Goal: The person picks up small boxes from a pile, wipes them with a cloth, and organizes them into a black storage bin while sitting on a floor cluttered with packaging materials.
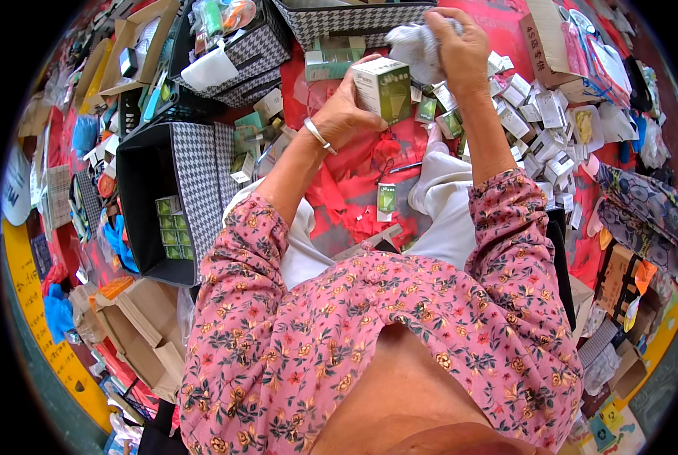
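Observation:
My left hand (348, 105) is closed around a green and white carton (384, 91), held upright in front of me. A bunched grey-white cloth (419, 51) is gripped in my right hand (460, 49), a little above and to the right of the carton. The cloth and the carton are apart. Just beyond the carton sits a pale green box (333, 59). Several small green boxes, one of them a green box (450, 123), lie right of the carton. Another small green box (386, 199) lies on the red sheet between my legs.
A heap of small white boxes (540, 121) spreads at the right. On the left stands a black-lined houndstooth storage box (214, 163) with green boxes stacked inside. Another houndstooth bin (240, 64) and an open cardboard box (138, 45) stand at the far left. A pen (406, 167) lies on the red sheet (339, 171).

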`<move>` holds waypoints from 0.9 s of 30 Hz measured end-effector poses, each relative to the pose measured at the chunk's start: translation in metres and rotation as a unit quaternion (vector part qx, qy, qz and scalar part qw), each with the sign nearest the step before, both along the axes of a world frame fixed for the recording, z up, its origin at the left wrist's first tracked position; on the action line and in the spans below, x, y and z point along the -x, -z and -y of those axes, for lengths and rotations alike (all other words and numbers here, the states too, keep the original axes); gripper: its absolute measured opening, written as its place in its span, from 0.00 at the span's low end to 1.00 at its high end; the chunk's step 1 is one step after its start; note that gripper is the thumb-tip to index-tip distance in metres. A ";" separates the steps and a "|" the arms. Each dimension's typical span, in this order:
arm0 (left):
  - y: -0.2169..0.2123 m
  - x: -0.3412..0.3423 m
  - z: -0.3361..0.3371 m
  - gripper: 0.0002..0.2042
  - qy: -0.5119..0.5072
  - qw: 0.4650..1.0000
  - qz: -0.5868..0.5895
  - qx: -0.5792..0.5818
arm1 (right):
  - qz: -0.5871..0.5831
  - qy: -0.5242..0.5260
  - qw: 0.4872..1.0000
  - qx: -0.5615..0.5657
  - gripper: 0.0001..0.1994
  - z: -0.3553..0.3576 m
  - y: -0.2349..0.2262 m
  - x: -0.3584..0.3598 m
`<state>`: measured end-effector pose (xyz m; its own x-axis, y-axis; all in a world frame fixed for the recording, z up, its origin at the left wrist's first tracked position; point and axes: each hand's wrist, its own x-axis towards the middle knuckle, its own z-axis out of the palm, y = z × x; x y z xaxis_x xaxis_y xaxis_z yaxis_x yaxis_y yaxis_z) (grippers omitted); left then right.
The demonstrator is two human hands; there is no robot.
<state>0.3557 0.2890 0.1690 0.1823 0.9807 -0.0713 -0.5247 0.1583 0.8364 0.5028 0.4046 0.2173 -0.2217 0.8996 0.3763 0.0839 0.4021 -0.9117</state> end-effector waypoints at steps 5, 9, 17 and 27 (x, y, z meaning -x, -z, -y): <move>0.003 0.004 -0.002 0.39 0.010 0.979 -0.203 0.027 | 0.322 -0.163 0.896 -0.259 0.10 0.041 -0.003 0.031; 0.007 0.007 -0.001 0.36 -0.004 0.956 -0.286 -0.066 | 0.278 -0.190 0.923 -0.186 0.11 0.002 0.015 0.009; 0.008 0.008 -0.004 0.41 -0.066 0.991 0.118 0.004 | 0.078 -0.057 0.937 0.335 0.11 -0.006 0.012 -0.014; 0.011 0.019 -0.002 0.31 0.081 0.927 0.365 0.041 | 0.006 0.018 0.999 0.046 0.09 0.019 0.004 0.016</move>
<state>0.3371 0.2913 0.1581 0.3557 0.9329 0.0567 -0.9097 0.3317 0.2499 0.4871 0.3852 0.2137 -0.1934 0.9373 0.2900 0.1080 0.3141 -0.9432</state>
